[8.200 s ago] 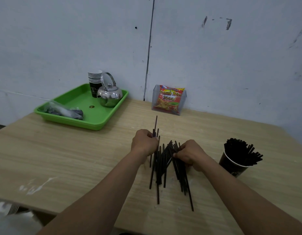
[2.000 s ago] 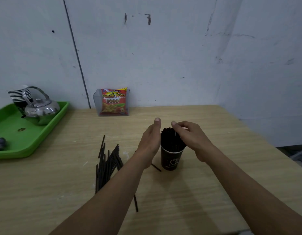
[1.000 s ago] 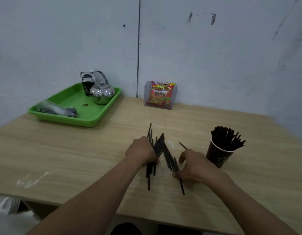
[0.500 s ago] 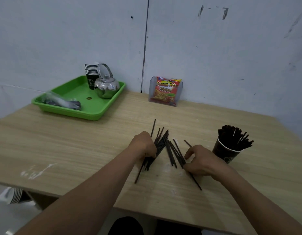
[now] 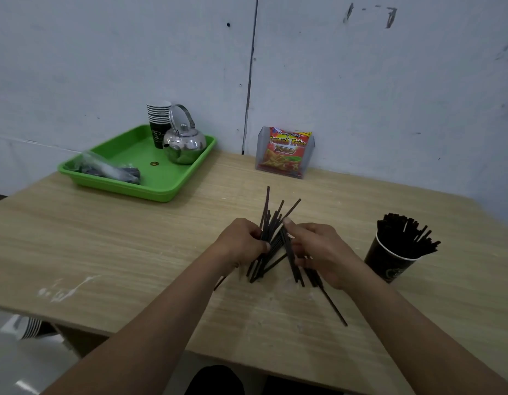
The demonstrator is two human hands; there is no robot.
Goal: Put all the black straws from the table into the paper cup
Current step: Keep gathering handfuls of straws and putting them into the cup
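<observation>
Several loose black straws (image 5: 271, 226) lie bunched in the middle of the wooden table (image 5: 127, 252). My left hand (image 5: 241, 243) grips the left part of the bunch. My right hand (image 5: 321, 252) holds the right part, thumb on top, and the two sets cross between my hands. One straw (image 5: 334, 307) sticks out toward the near edge under my right wrist. A black paper cup (image 5: 388, 265) stands at the right, packed with upright straws (image 5: 403, 238).
A green tray (image 5: 133, 189) at the back left holds a steel kettle (image 5: 184, 143), stacked cups (image 5: 158, 121) and a plastic bag (image 5: 107, 168). A snack packet in a clear holder (image 5: 285, 152) leans at the wall. The table's near edge runs under my forearms.
Both hands have drawn together, pushing the spread straws into one tighter, partly raised bunch between them. The cup stays in place.
</observation>
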